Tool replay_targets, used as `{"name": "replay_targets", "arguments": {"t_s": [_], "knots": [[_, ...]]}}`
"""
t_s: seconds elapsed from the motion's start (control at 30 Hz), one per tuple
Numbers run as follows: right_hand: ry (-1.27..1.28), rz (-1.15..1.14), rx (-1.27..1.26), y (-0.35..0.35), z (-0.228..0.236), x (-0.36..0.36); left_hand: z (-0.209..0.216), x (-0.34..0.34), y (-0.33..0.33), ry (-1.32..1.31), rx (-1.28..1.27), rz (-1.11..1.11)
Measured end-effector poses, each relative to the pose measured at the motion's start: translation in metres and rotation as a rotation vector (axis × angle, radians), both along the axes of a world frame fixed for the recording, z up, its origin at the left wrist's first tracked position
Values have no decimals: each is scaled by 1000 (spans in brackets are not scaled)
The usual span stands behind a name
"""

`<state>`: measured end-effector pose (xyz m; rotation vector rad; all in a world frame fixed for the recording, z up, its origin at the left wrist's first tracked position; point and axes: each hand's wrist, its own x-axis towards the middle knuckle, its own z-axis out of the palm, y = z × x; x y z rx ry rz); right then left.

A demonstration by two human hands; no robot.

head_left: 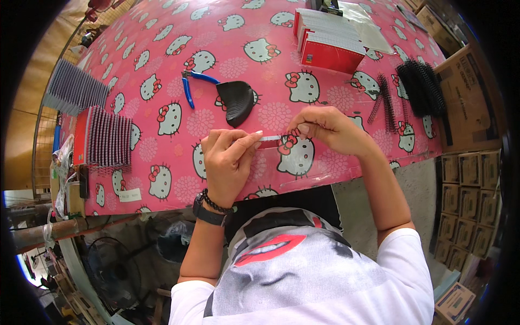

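My left hand [230,157] is closed on a thin booklet [269,138], seen nearly edge-on with its pale edge uppermost. At the booklet's right end, my right hand [327,130] has thumb and forefinger pinched together; whatever is between them is too small to make out. Just beyond my hands lies a black curved, ridged piece [237,103]. Blue-handled pliers [194,84] rest beside it, their handles spread. Loose black spiral coils [387,103] lie to the right of my right hand, near a thick bundle of black coils [421,86].
Pink patterned cloth [179,65] covers the table. Red-covered booklets [331,50] stand in a row at the far right. At left are a grey stack of booklets [76,89] and a red-covered one [105,138]. Cardboard boxes [467,100] stand along the right edge.
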<state>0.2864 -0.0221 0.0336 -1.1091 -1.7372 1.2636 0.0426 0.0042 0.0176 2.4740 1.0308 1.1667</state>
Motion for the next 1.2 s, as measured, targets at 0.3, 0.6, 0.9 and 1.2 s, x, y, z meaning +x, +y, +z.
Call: {"name": "replay_targets", "arguments": {"t_s": [0.3, 0.6, 0.9, 1.2], "knots": [[-185, -169, 222, -9, 2, -12, 8, 7, -6, 57, -18, 39], [-265, 99, -295, 15, 27, -8, 4, 16, -2, 278, -104, -128], [-794, 328, 533, 136, -19, -67, 4, 10, 2, 248, 5, -151], [-693, -121, 496, 81, -33, -23, 0, 9, 4, 262, -9, -152]]}}
